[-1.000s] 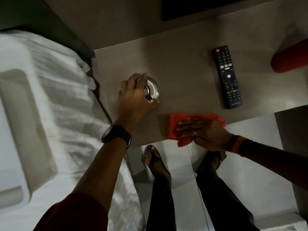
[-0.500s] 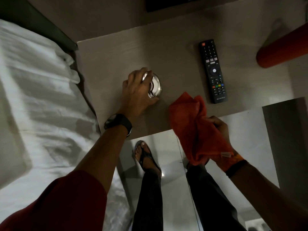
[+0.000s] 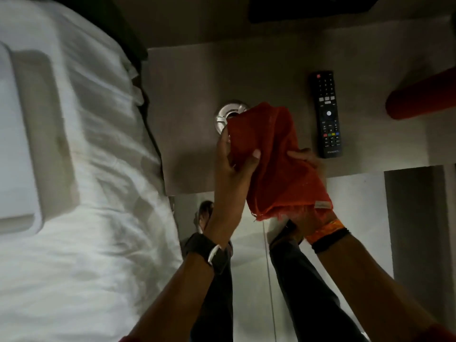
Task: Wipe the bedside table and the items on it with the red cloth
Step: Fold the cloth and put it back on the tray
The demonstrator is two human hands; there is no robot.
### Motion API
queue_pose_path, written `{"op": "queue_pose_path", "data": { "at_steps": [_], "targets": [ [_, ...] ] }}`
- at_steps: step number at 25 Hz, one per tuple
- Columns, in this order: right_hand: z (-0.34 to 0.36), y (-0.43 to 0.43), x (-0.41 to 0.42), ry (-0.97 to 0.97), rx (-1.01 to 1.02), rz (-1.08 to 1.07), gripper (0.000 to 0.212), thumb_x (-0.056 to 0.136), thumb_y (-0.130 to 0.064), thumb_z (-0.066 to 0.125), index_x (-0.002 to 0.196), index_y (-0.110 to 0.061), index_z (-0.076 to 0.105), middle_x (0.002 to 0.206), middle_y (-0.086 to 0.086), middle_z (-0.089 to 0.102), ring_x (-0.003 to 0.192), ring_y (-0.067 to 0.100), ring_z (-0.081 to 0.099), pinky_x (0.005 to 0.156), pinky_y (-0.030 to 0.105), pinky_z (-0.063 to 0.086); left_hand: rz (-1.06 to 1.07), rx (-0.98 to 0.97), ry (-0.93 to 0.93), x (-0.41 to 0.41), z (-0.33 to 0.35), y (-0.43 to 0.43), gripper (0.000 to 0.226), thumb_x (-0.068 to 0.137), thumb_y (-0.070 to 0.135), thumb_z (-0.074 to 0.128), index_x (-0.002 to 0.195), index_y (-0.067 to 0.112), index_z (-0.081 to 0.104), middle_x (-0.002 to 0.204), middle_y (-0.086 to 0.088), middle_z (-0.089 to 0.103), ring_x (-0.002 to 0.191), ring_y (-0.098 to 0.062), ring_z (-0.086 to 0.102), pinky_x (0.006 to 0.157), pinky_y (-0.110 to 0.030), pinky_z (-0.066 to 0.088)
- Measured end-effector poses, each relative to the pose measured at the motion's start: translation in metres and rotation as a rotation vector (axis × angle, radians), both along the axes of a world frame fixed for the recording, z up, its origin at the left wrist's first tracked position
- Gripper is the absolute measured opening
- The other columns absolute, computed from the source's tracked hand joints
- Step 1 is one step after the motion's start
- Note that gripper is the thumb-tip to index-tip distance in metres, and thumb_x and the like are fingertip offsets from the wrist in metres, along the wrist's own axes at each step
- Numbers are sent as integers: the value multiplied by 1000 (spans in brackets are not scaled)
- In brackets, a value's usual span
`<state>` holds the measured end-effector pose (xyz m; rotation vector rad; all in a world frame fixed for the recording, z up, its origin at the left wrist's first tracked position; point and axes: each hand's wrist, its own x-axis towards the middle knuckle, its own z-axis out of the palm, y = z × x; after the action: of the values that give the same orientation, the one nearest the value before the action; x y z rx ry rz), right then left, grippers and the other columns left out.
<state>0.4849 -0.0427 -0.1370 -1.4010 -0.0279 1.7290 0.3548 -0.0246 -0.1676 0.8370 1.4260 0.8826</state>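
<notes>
Both hands hold the red cloth [image 3: 274,164] up above the front of the bedside table [image 3: 187,85]. My left hand [image 3: 232,164] pinches its left edge between thumb and fingers. My right hand [image 3: 306,166] grips it from underneath, mostly hidden by the fabric. A round glass ashtray [image 3: 225,114] stands on the table behind the cloth, partly covered by it. A black TV remote [image 3: 327,114] lies flat to the right.
A bed with white crumpled sheets [image 3: 81,169] and a pillow fills the left side, touching the table. A red cylindrical object [image 3: 424,97] juts in at the right edge. A dark panel [image 3: 308,6] sits on the wall behind. My legs and sandalled feet stand below.
My left hand let go of the ashtray and took hold of the cloth's left edge. The right hand raised the cloth off the table toward the ashtray.
</notes>
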Motion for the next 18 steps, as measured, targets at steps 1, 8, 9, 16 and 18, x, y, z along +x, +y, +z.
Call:
{"op": "queue_pose_path", "data": {
  "at_steps": [1,8,9,16,18],
  "targets": [
    [5,7,-11,-3,18,23,26,60,-27,83,74,-11,69,72,3,72,73,16,69,75,24,58,107,-3,3,-7,6,1,55,101,21,58,149,33,34,141,4,56,124,-9,60,101,-32,55],
    [70,55,-99,-265,344,529,22,88,-36,64,109,-34,69,113,-11,75,105,6,70,85,23,54,316,156,-55,-127,100,13,32,104,17,53,135,16,55,125,-2,70,115,-15,68,98,-35,57],
    [85,56,-117,-245,380,554,29,85,-37,67,114,-33,67,118,-9,73,111,9,68,88,23,55,299,147,-88,-144,114,13,30,104,19,52,133,14,57,124,-6,70,114,-19,68,97,-40,58],
    [128,70,-252,-180,419,529,39,90,-24,72,127,-21,61,121,-1,73,108,16,71,95,39,59,279,218,98,-287,167,22,33,99,27,57,132,24,62,126,4,69,117,-13,66,101,-38,55],
    [123,80,-282,-306,399,600,46,89,-20,73,132,-16,57,117,1,73,107,18,71,100,44,56,301,192,222,-319,155,26,31,98,29,62,128,32,64,120,3,72,112,-16,67,101,-46,54]
  ]
}}
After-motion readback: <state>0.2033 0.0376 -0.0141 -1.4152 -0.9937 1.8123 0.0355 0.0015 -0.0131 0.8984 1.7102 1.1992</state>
